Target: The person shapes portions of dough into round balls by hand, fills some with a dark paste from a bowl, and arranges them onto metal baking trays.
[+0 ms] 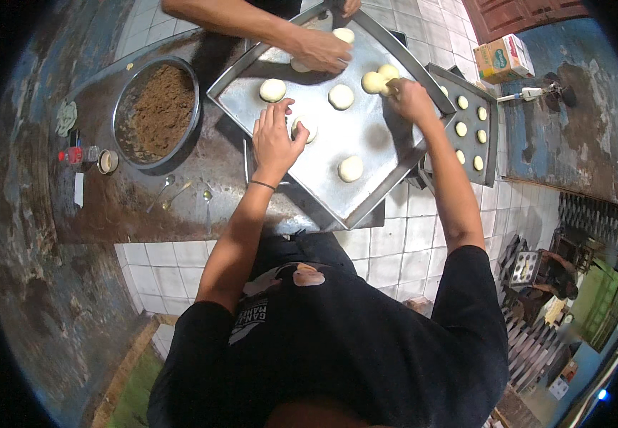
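Observation:
A large square metal tray (373, 146) lies tilted to my view, with several pale round dough balls on it. My left hand (274, 143) is over its near left part, fingers apart, with the thumb against a dough ball (307, 129). My right hand (411, 101) has its fingers curled at the edge of a pair of touching dough balls, a nearer one (372, 83) and a farther one (389, 72); the fingertips are partly hidden. Single balls rest at the tray's middle (341, 97), front (350, 169) and left (272, 90).
Another person's hand (322, 51) reaches over the tray's far side, covering part of a dough ball. On the worn table stands a metal basin (196, 107) of brown filling, near spoons (207, 196) and a small cup (108, 162). A second tray (491, 153) and a carton (503, 58) are at right.

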A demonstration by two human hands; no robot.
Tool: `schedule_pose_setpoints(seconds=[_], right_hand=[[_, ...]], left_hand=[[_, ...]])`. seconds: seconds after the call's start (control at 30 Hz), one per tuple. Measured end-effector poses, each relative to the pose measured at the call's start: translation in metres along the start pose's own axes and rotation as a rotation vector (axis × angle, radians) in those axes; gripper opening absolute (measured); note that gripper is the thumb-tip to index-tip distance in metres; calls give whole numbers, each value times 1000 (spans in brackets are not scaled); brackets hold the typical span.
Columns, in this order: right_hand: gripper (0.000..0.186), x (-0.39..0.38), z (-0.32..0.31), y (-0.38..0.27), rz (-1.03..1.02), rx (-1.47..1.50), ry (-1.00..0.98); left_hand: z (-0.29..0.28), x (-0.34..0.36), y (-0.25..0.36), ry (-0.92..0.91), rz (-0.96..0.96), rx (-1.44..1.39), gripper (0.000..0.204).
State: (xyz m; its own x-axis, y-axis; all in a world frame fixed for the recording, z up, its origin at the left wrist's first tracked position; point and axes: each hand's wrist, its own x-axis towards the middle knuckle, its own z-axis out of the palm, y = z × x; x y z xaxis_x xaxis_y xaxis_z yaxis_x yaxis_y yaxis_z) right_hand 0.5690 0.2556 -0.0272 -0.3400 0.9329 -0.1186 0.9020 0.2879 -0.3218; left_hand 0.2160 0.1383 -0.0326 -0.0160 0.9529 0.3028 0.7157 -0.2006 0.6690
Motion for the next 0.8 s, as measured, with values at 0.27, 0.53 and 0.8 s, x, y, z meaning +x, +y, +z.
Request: schedule_pose_setpoints(seconds=[0.27,0.53,0.8], right_hand=[[31,-46,-60,-126,22,1019,-549],[20,-57,6,-324,-40,1202,215],[23,3,16,-458,74,1366,-10]], left_hand=[[-7,-10,15,-229,-390,-1002,37],[-97,-2,35,233,-420,-1097,51],[-181,-24,-65,548,-552,-1422,48]])
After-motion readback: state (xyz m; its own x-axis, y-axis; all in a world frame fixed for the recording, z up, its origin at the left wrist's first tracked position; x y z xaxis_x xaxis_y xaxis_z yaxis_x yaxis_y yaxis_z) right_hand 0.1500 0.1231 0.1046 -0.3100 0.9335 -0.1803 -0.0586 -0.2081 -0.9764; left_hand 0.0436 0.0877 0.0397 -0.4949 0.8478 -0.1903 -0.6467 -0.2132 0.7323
